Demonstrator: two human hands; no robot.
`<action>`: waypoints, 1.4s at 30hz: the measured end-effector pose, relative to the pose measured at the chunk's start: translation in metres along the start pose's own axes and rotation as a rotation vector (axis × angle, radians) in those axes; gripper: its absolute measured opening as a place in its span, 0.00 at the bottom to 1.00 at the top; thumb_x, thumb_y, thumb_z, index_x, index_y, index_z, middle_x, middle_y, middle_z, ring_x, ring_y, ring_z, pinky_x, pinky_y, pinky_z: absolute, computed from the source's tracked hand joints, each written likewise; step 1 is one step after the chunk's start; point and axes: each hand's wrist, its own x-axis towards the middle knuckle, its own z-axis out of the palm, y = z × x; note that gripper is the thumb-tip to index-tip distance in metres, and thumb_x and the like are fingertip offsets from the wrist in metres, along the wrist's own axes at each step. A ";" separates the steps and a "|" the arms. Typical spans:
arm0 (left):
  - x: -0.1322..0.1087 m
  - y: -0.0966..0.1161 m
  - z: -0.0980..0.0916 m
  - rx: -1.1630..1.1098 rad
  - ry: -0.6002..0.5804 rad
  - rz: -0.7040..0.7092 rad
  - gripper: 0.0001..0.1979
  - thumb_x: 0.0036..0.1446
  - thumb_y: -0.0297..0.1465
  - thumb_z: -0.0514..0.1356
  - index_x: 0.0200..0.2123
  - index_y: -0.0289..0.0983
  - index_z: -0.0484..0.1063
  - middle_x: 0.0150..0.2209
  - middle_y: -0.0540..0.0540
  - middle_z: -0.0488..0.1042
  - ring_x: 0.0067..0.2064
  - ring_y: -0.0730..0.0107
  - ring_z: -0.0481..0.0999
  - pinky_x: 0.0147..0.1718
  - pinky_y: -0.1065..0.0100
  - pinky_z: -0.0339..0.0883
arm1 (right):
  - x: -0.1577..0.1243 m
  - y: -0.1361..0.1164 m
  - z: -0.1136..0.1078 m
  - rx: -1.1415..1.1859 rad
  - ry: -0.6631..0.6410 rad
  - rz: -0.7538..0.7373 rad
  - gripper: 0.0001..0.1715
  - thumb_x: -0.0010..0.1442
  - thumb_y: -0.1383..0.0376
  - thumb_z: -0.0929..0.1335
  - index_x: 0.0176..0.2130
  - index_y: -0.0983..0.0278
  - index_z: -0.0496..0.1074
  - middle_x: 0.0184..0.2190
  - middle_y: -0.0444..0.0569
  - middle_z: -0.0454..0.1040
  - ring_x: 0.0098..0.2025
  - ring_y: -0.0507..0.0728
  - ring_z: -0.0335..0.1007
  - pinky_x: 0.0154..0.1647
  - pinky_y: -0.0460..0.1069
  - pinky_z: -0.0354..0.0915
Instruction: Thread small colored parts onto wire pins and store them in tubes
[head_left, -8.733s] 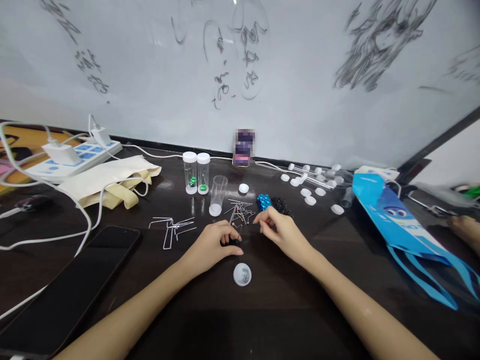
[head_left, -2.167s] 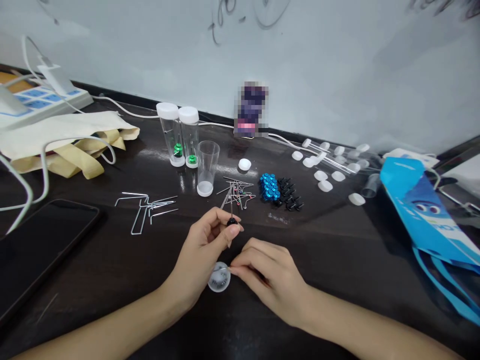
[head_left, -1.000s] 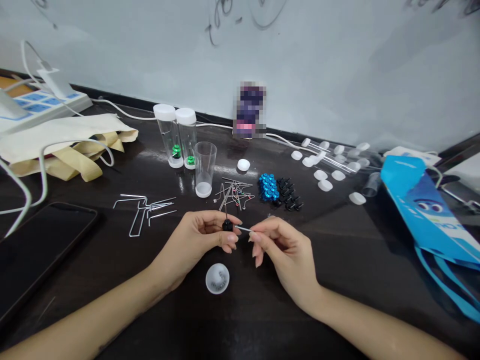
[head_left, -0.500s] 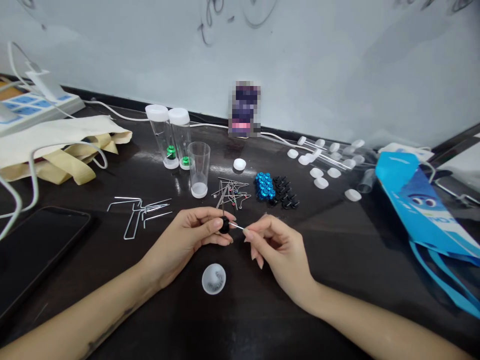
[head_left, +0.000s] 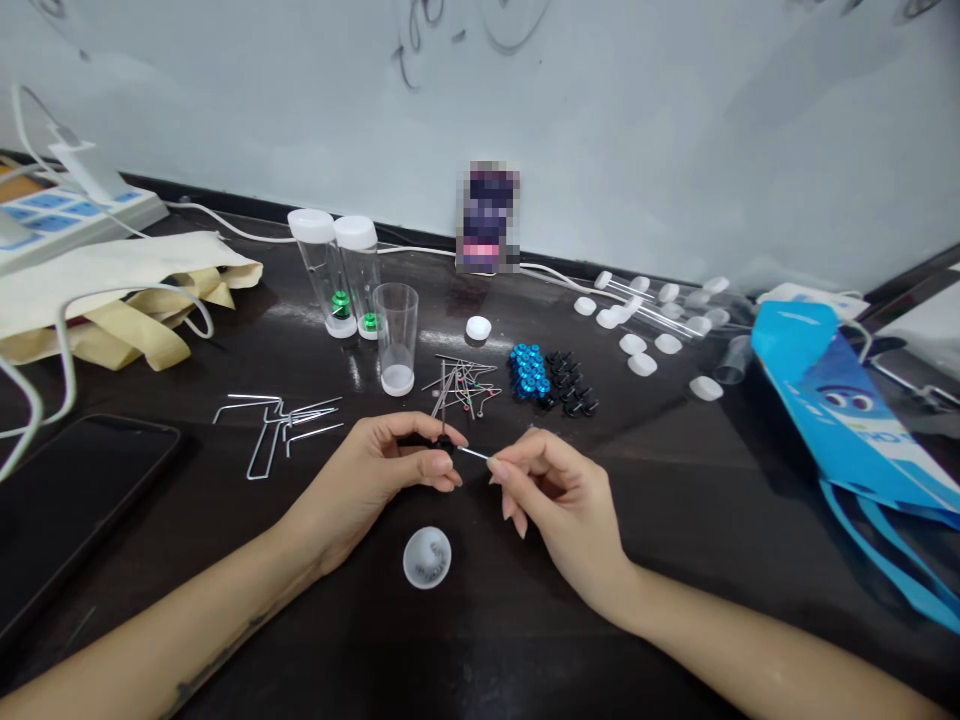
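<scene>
My left hand (head_left: 409, 455) pinches a small black knob-like part (head_left: 445, 443) between thumb and fingers. A thin metal rod (head_left: 443, 395) stands up out of that part. Between the fingertips of my right hand (head_left: 555, 490) is a slim silver hex key (head_left: 474, 453), pointing left at the black part; whether its tip sits inside cannot be made out. Just below the hands stands a small white cap (head_left: 427, 545) with tiny dark screws in it. Beyond them lie a pile of thin metal rods (head_left: 469, 380), blue knobs (head_left: 529, 371) and black parts with thin stems (head_left: 572, 385).
Bent hex keys (head_left: 289, 420) lie left of my hands, beside a dark phone (head_left: 82, 500). An open clear tube (head_left: 397, 335) stands near two capped tubes (head_left: 357, 265). White caps (head_left: 637, 355) are scattered at right, by a blue bag (head_left: 847, 390). A power strip (head_left: 82, 215) sits far left.
The black part has turned or tilted a little in my left fingers, and the left thumb has shifted down. My right hand stays in place with the hex key.
</scene>
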 end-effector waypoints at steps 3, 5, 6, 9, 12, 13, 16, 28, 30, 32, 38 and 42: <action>-0.002 0.001 0.001 0.046 0.023 0.047 0.07 0.47 0.25 0.69 0.32 0.35 0.75 0.32 0.50 0.78 0.27 0.79 0.73 0.28 0.77 0.68 | 0.000 0.000 0.000 0.001 0.000 0.005 0.07 0.60 0.65 0.70 0.31 0.65 0.72 0.19 0.39 0.67 0.17 0.45 0.62 0.17 0.40 0.58; -0.002 0.001 0.003 0.054 0.022 0.069 0.08 0.46 0.25 0.69 0.30 0.35 0.73 0.34 0.49 0.78 0.25 0.79 0.71 0.24 0.76 0.66 | 0.000 -0.001 0.000 -0.007 0.000 0.002 0.07 0.60 0.65 0.70 0.31 0.65 0.72 0.19 0.39 0.67 0.17 0.45 0.61 0.17 0.40 0.57; -0.001 0.001 0.003 0.056 0.013 0.073 0.09 0.46 0.25 0.69 0.29 0.35 0.72 0.34 0.49 0.78 0.25 0.79 0.71 0.23 0.76 0.66 | 0.000 -0.001 0.000 -0.010 0.001 0.001 0.07 0.60 0.65 0.70 0.31 0.65 0.72 0.18 0.39 0.67 0.17 0.45 0.61 0.17 0.40 0.57; 0.000 0.000 0.003 0.067 -0.022 0.069 0.08 0.47 0.25 0.68 0.31 0.35 0.72 0.31 0.49 0.78 0.24 0.78 0.70 0.22 0.76 0.65 | 0.000 -0.001 0.000 -0.011 -0.002 0.007 0.07 0.60 0.65 0.70 0.31 0.65 0.71 0.18 0.39 0.67 0.17 0.45 0.61 0.17 0.41 0.58; 0.001 -0.001 0.000 0.070 -0.032 0.055 0.10 0.49 0.25 0.67 0.36 0.35 0.73 0.32 0.48 0.79 0.27 0.79 0.72 0.28 0.76 0.67 | 0.000 -0.001 0.000 -0.011 0.002 0.017 0.07 0.60 0.64 0.70 0.31 0.65 0.71 0.18 0.39 0.67 0.17 0.45 0.61 0.17 0.41 0.58; 0.001 -0.001 -0.001 0.065 -0.030 0.048 0.11 0.49 0.25 0.67 0.38 0.36 0.74 0.33 0.48 0.79 0.28 0.79 0.72 0.30 0.76 0.67 | 0.000 -0.001 0.000 -0.011 0.002 0.021 0.07 0.60 0.64 0.70 0.31 0.65 0.71 0.18 0.39 0.67 0.17 0.45 0.61 0.17 0.41 0.58; 0.001 -0.002 -0.002 0.032 -0.014 0.032 0.09 0.51 0.27 0.66 0.38 0.36 0.74 0.36 0.48 0.79 0.31 0.78 0.75 0.35 0.75 0.69 | 0.000 -0.002 0.000 -0.010 -0.002 0.024 0.07 0.60 0.65 0.70 0.30 0.65 0.71 0.18 0.39 0.67 0.17 0.45 0.62 0.18 0.41 0.59; 0.000 -0.002 0.001 0.059 0.019 0.063 0.13 0.45 0.24 0.69 0.30 0.36 0.68 0.34 0.50 0.77 0.31 0.75 0.76 0.34 0.72 0.70 | 0.000 -0.002 -0.001 -0.039 -0.031 0.034 0.08 0.61 0.64 0.69 0.30 0.65 0.71 0.19 0.40 0.68 0.17 0.47 0.64 0.18 0.43 0.61; 0.000 -0.001 0.001 0.065 0.021 0.062 0.12 0.45 0.25 0.69 0.30 0.36 0.68 0.34 0.50 0.77 0.30 0.74 0.77 0.33 0.71 0.70 | 0.000 -0.002 0.000 -0.035 -0.035 0.035 0.08 0.61 0.64 0.69 0.31 0.65 0.71 0.19 0.40 0.68 0.17 0.47 0.64 0.18 0.43 0.61; 0.000 0.000 0.002 0.071 0.018 0.056 0.12 0.45 0.25 0.69 0.30 0.36 0.68 0.34 0.50 0.77 0.30 0.74 0.77 0.33 0.71 0.70 | 0.000 -0.001 0.000 -0.031 -0.038 0.032 0.08 0.60 0.64 0.69 0.31 0.65 0.71 0.19 0.40 0.68 0.17 0.47 0.64 0.18 0.43 0.61; 0.000 0.002 0.003 0.128 0.035 0.065 0.11 0.44 0.25 0.70 0.29 0.35 0.70 0.28 0.51 0.77 0.26 0.75 0.75 0.30 0.72 0.70 | -0.001 0.000 -0.001 -0.060 -0.046 0.020 0.08 0.61 0.63 0.69 0.31 0.65 0.72 0.19 0.40 0.68 0.18 0.47 0.64 0.18 0.43 0.61; 0.000 0.001 0.003 0.189 0.055 0.095 0.11 0.44 0.26 0.70 0.31 0.36 0.72 0.22 0.52 0.75 0.23 0.74 0.74 0.27 0.72 0.69 | -0.002 0.000 -0.001 -0.100 -0.041 -0.028 0.08 0.62 0.64 0.68 0.31 0.65 0.72 0.21 0.40 0.67 0.18 0.47 0.63 0.18 0.43 0.60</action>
